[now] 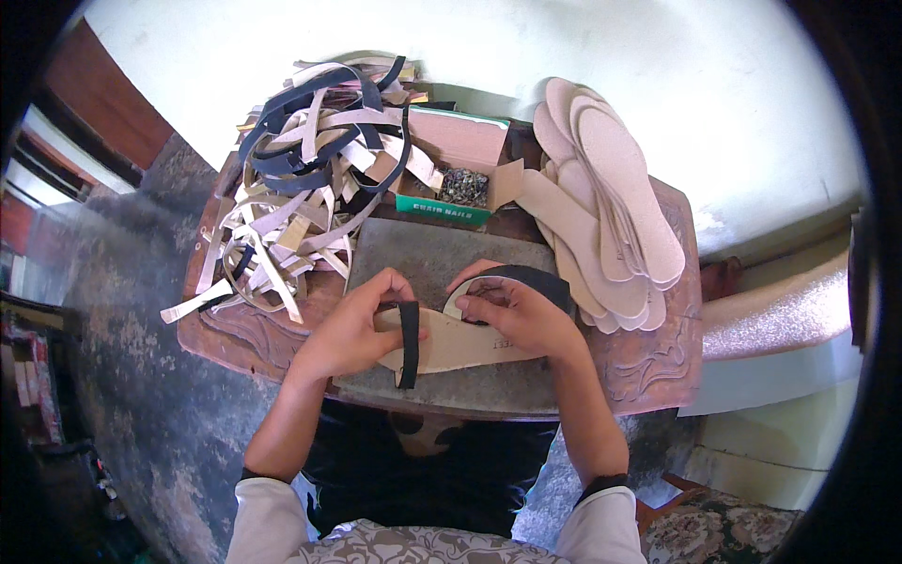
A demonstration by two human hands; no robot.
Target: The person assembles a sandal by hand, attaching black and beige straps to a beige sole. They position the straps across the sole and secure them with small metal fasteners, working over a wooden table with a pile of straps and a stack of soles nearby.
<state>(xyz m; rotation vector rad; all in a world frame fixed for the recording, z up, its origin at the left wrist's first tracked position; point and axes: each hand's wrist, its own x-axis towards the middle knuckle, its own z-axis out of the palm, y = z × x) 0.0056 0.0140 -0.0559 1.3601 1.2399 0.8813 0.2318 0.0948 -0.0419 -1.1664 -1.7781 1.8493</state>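
Observation:
A beige sandal insole (pixel 451 343) lies sideways over a grey slab (pixel 423 244) in front of me. A narrow black strap (pixel 410 348) crosses its left end. My left hand (pixel 352 324) is closed on that end, with the thumb under the narrow strap; its curled fingers are partly hidden. A wider black strap (pixel 536 277) with a pale lining arches over the insole's right part. My right hand (pixel 526 315) pinches this wide strap near the insole's far edge, thumb on the lining side and fingers around it.
Loose black and pale strap strips (pixel 310 169) are heaped at the left. Behind the slab, an open green-edged box (pixel 442 211) holds small dark nails. Stacked beige insoles (pixel 620 188) lie at the right on the carved wooden table (pixel 648 352), against a pale wall (pixel 658 56).

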